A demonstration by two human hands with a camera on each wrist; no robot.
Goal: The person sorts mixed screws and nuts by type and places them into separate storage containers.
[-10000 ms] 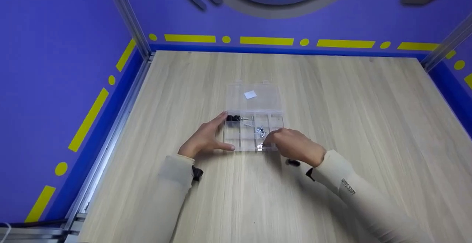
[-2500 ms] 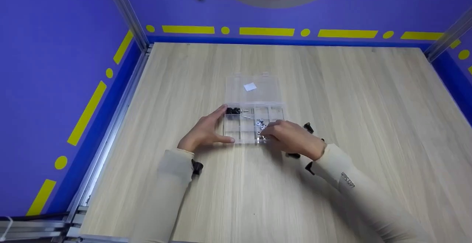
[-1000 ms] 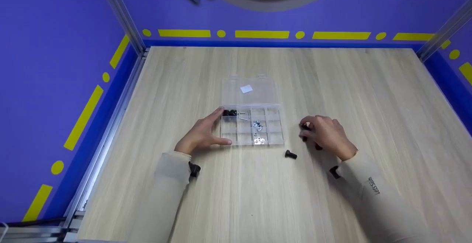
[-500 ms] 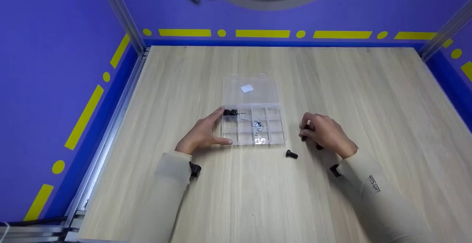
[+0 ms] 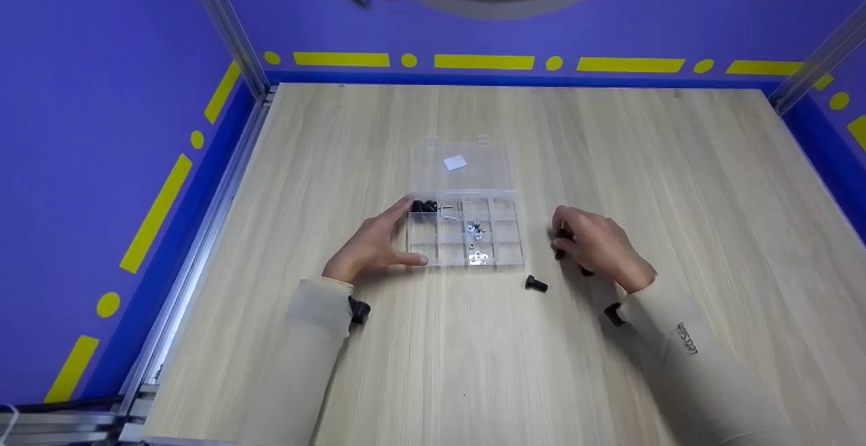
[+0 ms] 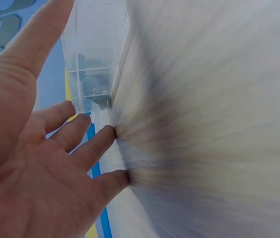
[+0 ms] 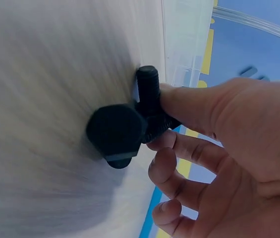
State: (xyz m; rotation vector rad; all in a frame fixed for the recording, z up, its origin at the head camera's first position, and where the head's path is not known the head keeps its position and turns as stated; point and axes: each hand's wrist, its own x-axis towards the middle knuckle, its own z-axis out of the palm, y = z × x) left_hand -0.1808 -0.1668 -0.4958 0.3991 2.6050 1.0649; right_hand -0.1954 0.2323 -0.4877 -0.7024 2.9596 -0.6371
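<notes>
A clear compartment box (image 5: 507, 253) lies on the table with its lid (image 5: 467, 179) folded back. My left hand (image 5: 369, 246) spans the box's left side, the thumb along the front corner and the index finger at the upper left. Its fingers (image 6: 97, 148) are spread and relaxed in the left wrist view. Right of the box, my right hand (image 5: 595, 243) pinches a black bolt (image 7: 148, 84) between thumb and index finger, down at the table. A black hex-head bolt (image 7: 116, 129) lies close beside it, nearer the wrist camera. Another black bolt (image 5: 536, 283) lies loose near the box's front right corner.
The box holds black parts (image 5: 425, 206) at the upper left, silver screws (image 5: 448, 210) beside them, and small nuts (image 5: 478, 256) and other shiny hardware in a middle column. A white square (image 5: 455, 162) shows on the lid. Purple walls stand around the wooden table (image 5: 649, 148).
My right hand has left the box's compartments and moved right to the black bolts. Over the last half second it has hardly moved. My left hand has stayed at the box.
</notes>
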